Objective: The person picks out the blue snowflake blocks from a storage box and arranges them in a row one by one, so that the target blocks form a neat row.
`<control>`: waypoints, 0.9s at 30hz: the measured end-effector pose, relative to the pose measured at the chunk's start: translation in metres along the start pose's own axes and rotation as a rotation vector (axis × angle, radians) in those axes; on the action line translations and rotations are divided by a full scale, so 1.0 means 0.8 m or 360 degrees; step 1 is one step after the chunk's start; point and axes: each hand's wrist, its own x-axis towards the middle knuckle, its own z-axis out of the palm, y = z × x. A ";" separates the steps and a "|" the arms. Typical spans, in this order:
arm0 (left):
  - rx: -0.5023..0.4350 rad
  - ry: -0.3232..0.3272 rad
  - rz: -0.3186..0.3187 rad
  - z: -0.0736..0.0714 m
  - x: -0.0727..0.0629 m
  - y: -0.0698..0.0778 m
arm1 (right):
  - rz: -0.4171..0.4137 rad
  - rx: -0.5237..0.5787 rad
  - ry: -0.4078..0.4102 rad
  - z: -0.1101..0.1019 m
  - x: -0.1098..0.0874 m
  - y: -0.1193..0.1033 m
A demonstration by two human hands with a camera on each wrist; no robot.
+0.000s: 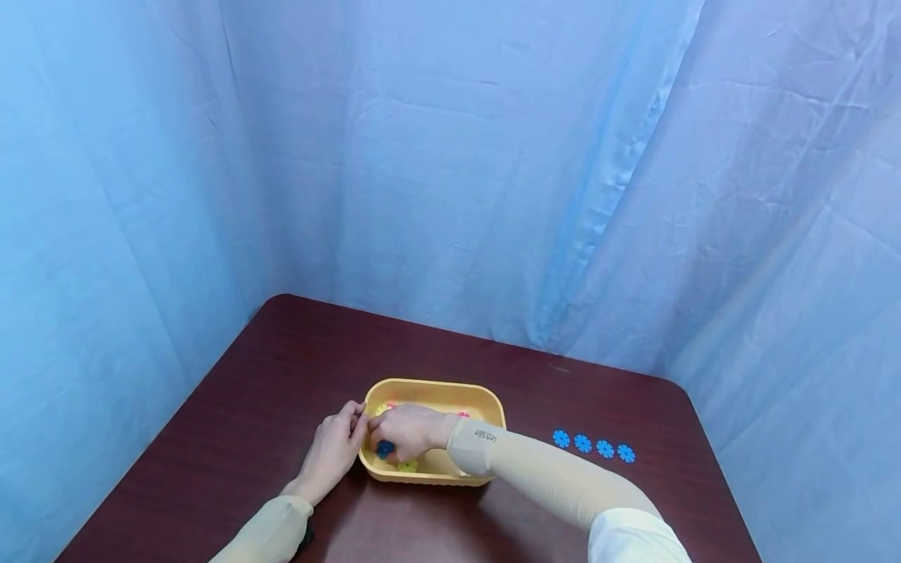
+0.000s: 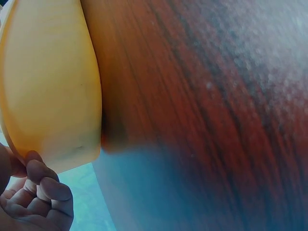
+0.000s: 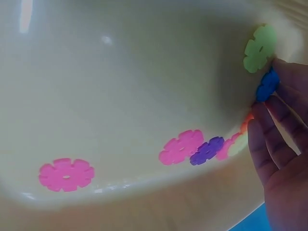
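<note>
A yellow plastic tub [image 1: 450, 385] stands on the table, with loose flower-shaped discs inside. My left hand [image 1: 331, 446] holds the tub's left end, thumb and fingertips at the rim; the left wrist view shows the tub's outer wall [image 2: 53, 86] beside the curled fingers. Reaching into the tub's left part, my right hand [image 1: 411, 430] pinches a blue flower-shaped disc [image 3: 267, 85] between thumb and fingers. A light green disc [image 3: 260, 48] leans by the thumb. Pink [image 3: 182, 147] and purple discs [image 3: 207, 150] lie along the wall, and another pink disc [image 3: 66, 175] sits apart. The fingers partly hide an orange disc [image 3: 246, 123].
Several blue flower-shaped discs [image 1: 583, 443] lie in a row on the dark red-brown table [image 1: 317, 352], right of the tub. My right forearm crosses over the tub's right end. Pale blue curtains [image 1: 436, 195] hang behind the table and on both sides.
</note>
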 end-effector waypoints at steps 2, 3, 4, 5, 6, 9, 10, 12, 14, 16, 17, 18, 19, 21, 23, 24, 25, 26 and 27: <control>-0.0004 -0.0008 -0.0004 0.000 0.000 0.000 | 0.0008 -0.0007 -0.0005 0.000 0.000 -0.001; -0.0001 -0.0002 0.0004 0.001 0.000 0.000 | 0.0015 -0.0013 -0.0006 0.000 0.000 -0.002; 0.0003 0.0008 0.0014 0.001 -0.001 0.000 | 0.0023 -0.0019 -0.0006 0.000 0.000 -0.002; 0.0007 0.0020 0.0030 0.001 -0.001 0.000 | 0.0026 -0.0027 -0.0004 0.000 0.000 -0.003; 0.0011 0.0033 0.0045 0.001 -0.001 0.000 | 0.0028 -0.0039 0.0002 0.000 0.000 -0.003; 0.0023 0.0062 0.0070 0.002 -0.001 -0.001 | 0.0034 -0.0085 0.0010 0.000 0.001 -0.005; 0.0027 0.0068 0.0076 0.002 -0.001 -0.001 | 0.0034 -0.0101 0.0011 0.001 0.001 -0.005; 0.0028 0.0069 0.0076 0.002 -0.001 -0.001 | 0.0034 -0.0126 0.0011 0.001 0.001 -0.005; 0.0021 0.0060 0.0072 0.002 -0.001 -0.001 | 0.0038 -0.0116 0.0007 -0.001 0.000 -0.005; 0.0014 0.0052 0.0062 0.002 -0.001 0.000 | 0.0041 -0.0087 0.0005 -0.004 -0.002 -0.005; 0.0009 0.0047 0.0056 0.002 -0.001 0.000 | 0.0040 -0.0067 0.0006 -0.006 -0.004 -0.004; 0.0007 0.0047 0.0055 0.002 -0.001 0.000 | 0.0036 -0.0057 0.0011 -0.008 -0.005 -0.003; 0.0013 0.0050 0.0060 0.002 -0.001 0.000 | 0.0037 -0.0043 0.0017 -0.010 -0.007 -0.001; 0.0012 0.0047 0.0055 0.001 -0.001 0.000 | 0.0052 -0.0011 0.0026 -0.013 -0.013 0.004; 0.0009 0.0039 0.0048 0.000 -0.001 0.001 | 0.0075 0.0023 0.0038 -0.015 -0.020 0.010; 0.0007 0.0032 0.0042 0.000 -0.001 0.001 | 0.0092 0.0042 0.0049 -0.017 -0.025 0.014; 0.0003 0.0021 0.0033 0.000 0.000 0.001 | 0.0111 0.0079 0.0056 -0.019 -0.031 0.017; -0.0008 0.0008 0.0017 0.000 0.000 0.001 | 0.0125 0.0108 0.0069 -0.020 -0.037 0.021; -0.0011 0.0003 0.0011 -0.001 0.000 0.000 | 0.0131 0.0130 0.0092 -0.021 -0.044 0.024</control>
